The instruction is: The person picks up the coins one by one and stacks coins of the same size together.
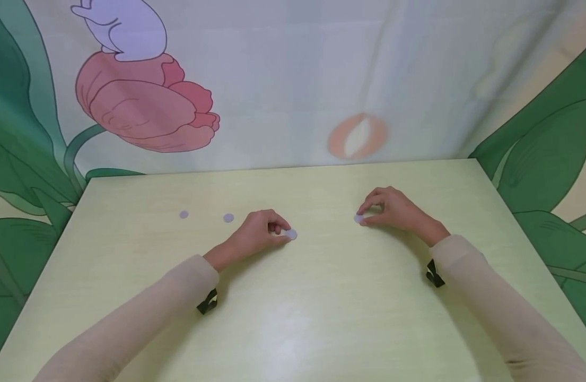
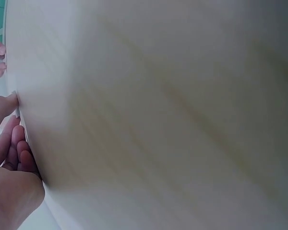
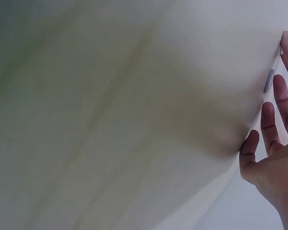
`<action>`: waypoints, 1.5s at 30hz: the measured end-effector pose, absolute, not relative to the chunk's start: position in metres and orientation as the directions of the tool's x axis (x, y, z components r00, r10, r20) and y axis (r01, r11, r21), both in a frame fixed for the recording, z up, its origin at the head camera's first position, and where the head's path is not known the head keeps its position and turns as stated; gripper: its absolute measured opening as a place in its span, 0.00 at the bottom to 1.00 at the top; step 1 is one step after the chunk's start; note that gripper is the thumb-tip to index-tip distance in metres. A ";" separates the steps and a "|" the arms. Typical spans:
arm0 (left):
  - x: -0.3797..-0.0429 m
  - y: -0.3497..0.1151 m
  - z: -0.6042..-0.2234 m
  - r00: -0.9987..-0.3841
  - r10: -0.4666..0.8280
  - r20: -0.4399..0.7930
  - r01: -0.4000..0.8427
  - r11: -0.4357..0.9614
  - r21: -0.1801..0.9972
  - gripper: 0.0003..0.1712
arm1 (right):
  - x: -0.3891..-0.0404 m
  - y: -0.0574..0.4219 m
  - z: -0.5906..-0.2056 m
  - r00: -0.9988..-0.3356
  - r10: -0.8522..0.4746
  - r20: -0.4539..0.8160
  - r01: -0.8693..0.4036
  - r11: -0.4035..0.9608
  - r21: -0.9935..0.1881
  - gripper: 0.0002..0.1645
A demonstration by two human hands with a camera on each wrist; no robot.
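on a pale tabletop (image 1: 350, 323), before a curtain (image 1: 273, 74) that is showing a printed pink flower (image 1: 140, 106), a first lilac disc (image 1: 184, 214) is lying at far left; a second disc (image 1: 228, 218) is lying near it, just beside the left hand (image 1: 258, 233). that hand is pinching a third disc (image 1: 292, 234) between thumb and finger (both sleeves (image 1: 493, 297) are showing beige). well apart, a fourth disc (image 1: 358, 218) is sitting pinched in the right hand's (image 1: 393, 210) fingertips.
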State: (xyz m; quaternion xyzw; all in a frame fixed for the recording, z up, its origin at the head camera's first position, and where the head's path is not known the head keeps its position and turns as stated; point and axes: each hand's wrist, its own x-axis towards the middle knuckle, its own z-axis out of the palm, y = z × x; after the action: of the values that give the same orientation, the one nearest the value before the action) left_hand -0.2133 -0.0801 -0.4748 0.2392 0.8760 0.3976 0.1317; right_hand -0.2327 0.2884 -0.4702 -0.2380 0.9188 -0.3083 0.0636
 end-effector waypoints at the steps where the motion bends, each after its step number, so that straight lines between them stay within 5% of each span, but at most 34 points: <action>1: -0.213 -0.080 -0.475 -0.851 0.524 -0.039 0.315 0.567 0.761 0.10 | -0.232 0.289 -0.471 -0.877 -0.479 0.030 -0.401 0.698 -0.594 0.10; 18: -0.214 -0.081 -0.479 -0.847 0.529 -0.047 0.312 0.567 0.763 0.10 | -0.227 0.281 -0.474 -0.825 -0.556 0.097 -0.541 0.729 -0.420 0.08; 45: -0.216 -0.082 -0.478 -0.843 0.536 -0.038 0.323 0.562 0.762 0.10 | -0.228 0.270 -0.467 -0.815 -0.548 0.188 -0.568 0.689 -0.451 0.10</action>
State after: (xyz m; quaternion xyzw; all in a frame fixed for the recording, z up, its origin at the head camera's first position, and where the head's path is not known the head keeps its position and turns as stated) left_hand -0.2155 -0.0824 -0.4780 0.2460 0.8735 0.3983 0.1337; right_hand -0.2283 0.2704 -0.4673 -0.3036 0.9188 -0.2515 -0.0191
